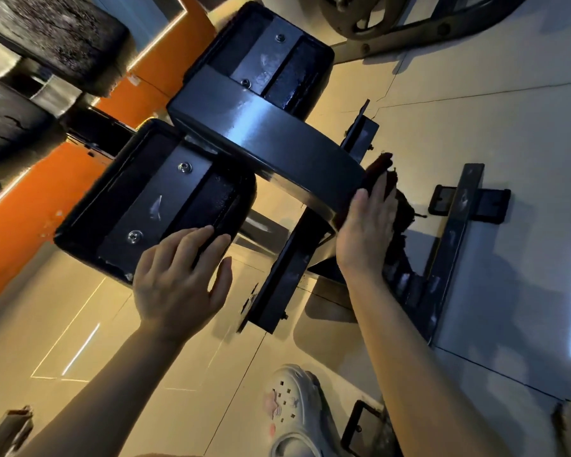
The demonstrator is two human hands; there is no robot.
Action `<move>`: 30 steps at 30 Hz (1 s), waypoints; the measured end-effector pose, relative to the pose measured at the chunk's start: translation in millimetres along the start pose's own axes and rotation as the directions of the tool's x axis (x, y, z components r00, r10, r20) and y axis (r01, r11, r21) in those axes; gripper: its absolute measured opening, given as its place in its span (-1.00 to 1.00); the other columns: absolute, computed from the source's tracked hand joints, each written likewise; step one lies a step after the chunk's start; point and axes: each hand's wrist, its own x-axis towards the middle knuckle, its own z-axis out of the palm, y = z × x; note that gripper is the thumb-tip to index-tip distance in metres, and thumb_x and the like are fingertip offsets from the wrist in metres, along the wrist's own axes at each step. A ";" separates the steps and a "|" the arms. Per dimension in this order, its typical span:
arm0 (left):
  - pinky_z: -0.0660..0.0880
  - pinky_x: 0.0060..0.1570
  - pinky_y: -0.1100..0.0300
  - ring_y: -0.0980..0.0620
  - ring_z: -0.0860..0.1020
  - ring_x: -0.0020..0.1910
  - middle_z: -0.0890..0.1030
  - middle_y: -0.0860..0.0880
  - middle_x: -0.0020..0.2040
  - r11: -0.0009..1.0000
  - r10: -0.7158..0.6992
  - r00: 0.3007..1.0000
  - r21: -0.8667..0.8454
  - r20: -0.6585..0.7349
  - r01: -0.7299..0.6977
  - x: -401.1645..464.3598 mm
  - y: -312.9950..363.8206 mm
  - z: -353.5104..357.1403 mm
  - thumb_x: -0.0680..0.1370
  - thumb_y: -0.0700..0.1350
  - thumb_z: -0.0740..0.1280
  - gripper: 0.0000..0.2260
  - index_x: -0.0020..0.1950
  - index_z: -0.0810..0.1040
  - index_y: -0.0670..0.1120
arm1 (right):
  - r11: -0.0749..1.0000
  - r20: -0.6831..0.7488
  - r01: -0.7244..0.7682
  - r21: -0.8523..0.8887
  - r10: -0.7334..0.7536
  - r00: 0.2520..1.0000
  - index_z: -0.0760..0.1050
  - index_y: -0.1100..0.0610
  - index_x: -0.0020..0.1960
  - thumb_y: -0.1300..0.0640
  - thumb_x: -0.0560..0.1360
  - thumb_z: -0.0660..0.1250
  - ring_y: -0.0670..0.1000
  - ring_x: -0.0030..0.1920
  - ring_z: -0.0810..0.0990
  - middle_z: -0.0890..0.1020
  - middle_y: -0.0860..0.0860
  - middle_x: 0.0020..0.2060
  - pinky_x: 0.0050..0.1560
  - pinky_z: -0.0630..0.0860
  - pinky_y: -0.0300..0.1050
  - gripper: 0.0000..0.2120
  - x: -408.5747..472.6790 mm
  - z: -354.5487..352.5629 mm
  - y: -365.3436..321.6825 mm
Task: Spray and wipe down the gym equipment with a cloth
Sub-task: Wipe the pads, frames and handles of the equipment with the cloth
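Wiping looks under way: the right hand (366, 232) presses a dark cloth (388, 179) flat-fingered against the black frame (271, 133), the left hand (178, 278) rests open on a pad (152, 199), and no spray bottle shows.

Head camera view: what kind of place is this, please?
Most likely a gym. A black machine frame carries two padded rests, seen from underneath, and a pulley wheel shows at the top. The right hand presses a dark cloth against the frame.
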 end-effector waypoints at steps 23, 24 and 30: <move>0.41 0.05 0.00 -0.13 0.64 0.07 0.67 -0.11 0.10 0.995 0.034 0.997 -0.098 0.070 -0.027 -0.5 -2.7 -3.4 0.57 0.05 0.25 -0.71 0.08 0.69 -0.06 | 0.945 0.097 0.257 -0.202 -0.242 0.965 -0.08 -0.22 0.52 -0.25 0.54 -0.15 0.07 0.56 0.03 0.01 -0.03 0.58 0.40 0.34 0.23 -0.44 -9.7 -11.0 -38.6; 0.43 0.05 -0.01 -0.12 0.64 0.06 0.67 -0.11 0.10 0.994 0.046 0.997 -0.106 0.058 -0.039 -0.2 -3.3 -3.5 0.58 0.04 0.24 -0.71 0.08 0.69 -0.06 | 0.934 0.090 0.268 -0.236 -0.253 0.963 -0.08 -0.18 0.55 -0.24 0.54 -0.16 0.07 0.56 0.00 0.00 -0.02 0.58 0.43 0.29 0.25 -0.42 -9.7 -6.3 -47.6; 0.58 -0.01 0.03 -0.11 0.65 0.03 0.68 -0.12 0.07 0.984 0.077 0.997 -0.159 -0.028 -0.080 0.3 -3.1 -2.2 0.59 -0.04 0.20 -0.73 0.03 0.69 -0.08 | 0.715 0.288 0.457 -0.529 -0.355 0.889 -0.10 -0.09 0.58 -0.17 0.65 -0.16 0.07 0.57 -0.10 -0.03 -0.01 0.59 0.50 -0.13 0.32 -0.47 12.4 30.5 -133.6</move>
